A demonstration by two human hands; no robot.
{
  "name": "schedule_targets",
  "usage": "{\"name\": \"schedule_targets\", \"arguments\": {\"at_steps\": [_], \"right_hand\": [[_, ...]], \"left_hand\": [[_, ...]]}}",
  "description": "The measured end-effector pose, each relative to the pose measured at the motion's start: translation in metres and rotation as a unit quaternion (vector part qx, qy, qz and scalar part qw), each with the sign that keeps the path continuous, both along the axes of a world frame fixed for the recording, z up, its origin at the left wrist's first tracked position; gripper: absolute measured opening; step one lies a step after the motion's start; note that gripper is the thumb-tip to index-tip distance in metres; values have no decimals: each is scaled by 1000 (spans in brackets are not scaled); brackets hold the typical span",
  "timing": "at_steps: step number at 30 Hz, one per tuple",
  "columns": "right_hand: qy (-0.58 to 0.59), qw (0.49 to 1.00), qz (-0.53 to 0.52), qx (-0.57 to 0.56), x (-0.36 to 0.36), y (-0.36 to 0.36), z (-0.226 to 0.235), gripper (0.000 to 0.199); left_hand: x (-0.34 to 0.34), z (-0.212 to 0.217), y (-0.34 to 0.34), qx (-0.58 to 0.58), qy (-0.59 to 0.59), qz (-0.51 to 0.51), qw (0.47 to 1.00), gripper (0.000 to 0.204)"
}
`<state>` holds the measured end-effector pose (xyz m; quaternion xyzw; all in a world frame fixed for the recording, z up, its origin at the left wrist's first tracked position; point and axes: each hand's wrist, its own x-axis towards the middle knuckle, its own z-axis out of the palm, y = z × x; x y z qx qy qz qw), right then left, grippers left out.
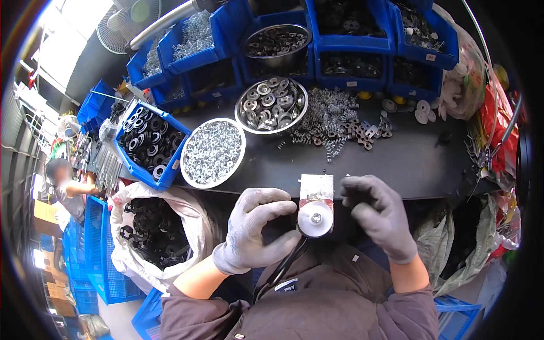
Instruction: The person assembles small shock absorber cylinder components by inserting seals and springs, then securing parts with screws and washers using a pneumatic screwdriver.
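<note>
Directly before me, a small metal fixture (317, 182) sits at the front edge of the bench. A round white disc (311, 220) with a metal nut-like piece at its centre lies over its near end. My left hand (252, 229), in a grey glove, is beside the disc, thumb and fingers apart around its left side; whether the tips touch it I cannot tell. My gloved right hand (379, 215) hovers right of the fixture, fingers loosely bent and apart, nothing visible in them. A black cable or handle (288, 263) runs from under the disc toward my lap.
Beyond are a bowl of small metal parts (213, 153), a bowl of metal cups (272, 105), loose springs (326, 116) and blue bins (354, 34). A blue bin of black rings (148, 141) stands left, above a white sack (126, 249). Another person (71, 187) works far left.
</note>
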<state>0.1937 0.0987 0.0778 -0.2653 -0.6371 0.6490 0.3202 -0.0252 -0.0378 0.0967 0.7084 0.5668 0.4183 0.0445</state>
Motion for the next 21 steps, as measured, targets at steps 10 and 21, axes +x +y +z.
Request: {"name": "schedule_targets", "arguments": {"at_steps": [10, 21], "right_hand": [[-81, 894, -19, 441, -31, -10, 12, 25], [-125, 886, 136, 425, -34, 7, 34, 25]], "left_hand": [[22, -42, -4, -82, -100, 25, 991, 78], [28, -76, 18, -51, -191, -65, 978, 43]]}}
